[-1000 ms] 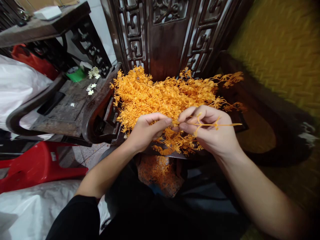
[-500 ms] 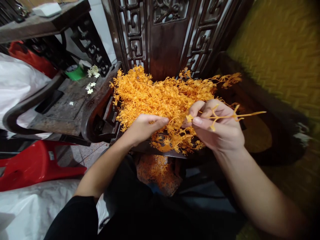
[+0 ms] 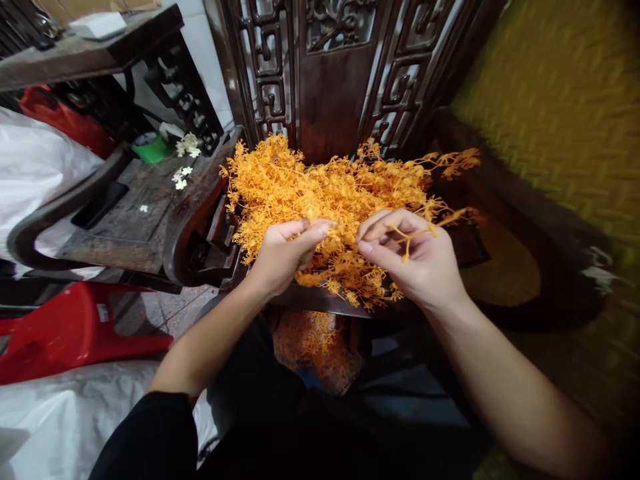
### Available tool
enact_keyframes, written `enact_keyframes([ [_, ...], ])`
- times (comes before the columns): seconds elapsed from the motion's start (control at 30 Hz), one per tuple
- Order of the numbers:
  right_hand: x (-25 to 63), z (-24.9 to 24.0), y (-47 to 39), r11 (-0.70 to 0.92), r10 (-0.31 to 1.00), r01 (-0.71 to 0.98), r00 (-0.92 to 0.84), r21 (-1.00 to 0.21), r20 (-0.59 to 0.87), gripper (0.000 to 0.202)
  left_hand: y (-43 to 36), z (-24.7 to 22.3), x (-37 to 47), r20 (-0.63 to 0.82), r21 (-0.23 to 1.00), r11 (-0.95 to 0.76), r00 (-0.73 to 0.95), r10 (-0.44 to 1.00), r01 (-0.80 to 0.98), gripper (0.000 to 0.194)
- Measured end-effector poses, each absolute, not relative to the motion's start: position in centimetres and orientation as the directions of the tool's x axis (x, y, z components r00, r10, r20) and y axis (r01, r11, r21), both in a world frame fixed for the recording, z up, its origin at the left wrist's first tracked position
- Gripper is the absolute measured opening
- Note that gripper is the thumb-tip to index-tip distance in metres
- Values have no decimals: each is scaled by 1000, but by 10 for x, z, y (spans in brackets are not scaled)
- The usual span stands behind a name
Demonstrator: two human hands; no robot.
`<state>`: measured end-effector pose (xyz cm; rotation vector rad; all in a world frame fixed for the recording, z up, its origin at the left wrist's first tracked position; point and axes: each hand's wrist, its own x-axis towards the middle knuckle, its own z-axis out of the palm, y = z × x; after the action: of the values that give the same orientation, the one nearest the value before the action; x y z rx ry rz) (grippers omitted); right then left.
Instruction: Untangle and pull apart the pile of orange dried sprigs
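While the left hand (image 3: 280,253) pinches into the orange pile (image 3: 320,193) on the seat, the right hand (image 3: 420,263) grips 1 sprig (image 3: 407,235), likely light, springy, tangle-prone, best held by its stem.

Hands close in again
The right hand (image 3: 420,263) has drawn its orange sprig (image 3: 407,237) back to the pile (image 3: 320,193); the left hand (image 3: 283,253) lifted slightly toward it.

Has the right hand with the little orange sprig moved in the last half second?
Yes. The right hand has swung left toward the left hand, over the orange pile, taking its sprig along.
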<state>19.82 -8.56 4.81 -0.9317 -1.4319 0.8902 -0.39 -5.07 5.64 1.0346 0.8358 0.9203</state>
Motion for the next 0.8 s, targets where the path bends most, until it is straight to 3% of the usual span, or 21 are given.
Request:
enact_keyframes([
  [0.17, 191, 52, -90, 435, 898, 308, -82, -846, 432, 13, -52, 62, 0, -132, 900, 260, 352, 927, -348, 52],
  [0.3, 188, 48, -92, 474, 877, 398, -138, -786, 460, 12, -53, 59, 0, -110, 902, 259, 396, 911, -344, 57],
  [0.4, 190, 45, -94, 384, 923, 331, -122, -862, 364, 26, -54, 56, -1, -91, 941, 211, 405, 910, -264, 52],
  [0.53, 195, 43, -93, 258, 960, 75, -130, -963, 247, 49, -55, 51, -1, 32, 997, -2, 374, 927, -80, 45],
  [0.7, 196, 46, -86, 243, 951, 134, -227, -961, 209, 41, -58, 45, 0, 152, 984, -176, 417, 896, 20, 37],
  [0.8, 194, 43, -84, 207, 946, 42, -262, -978, 189, 32, -60, 44, -1, 154, 983, -180, 381, 912, 33, 37],
])
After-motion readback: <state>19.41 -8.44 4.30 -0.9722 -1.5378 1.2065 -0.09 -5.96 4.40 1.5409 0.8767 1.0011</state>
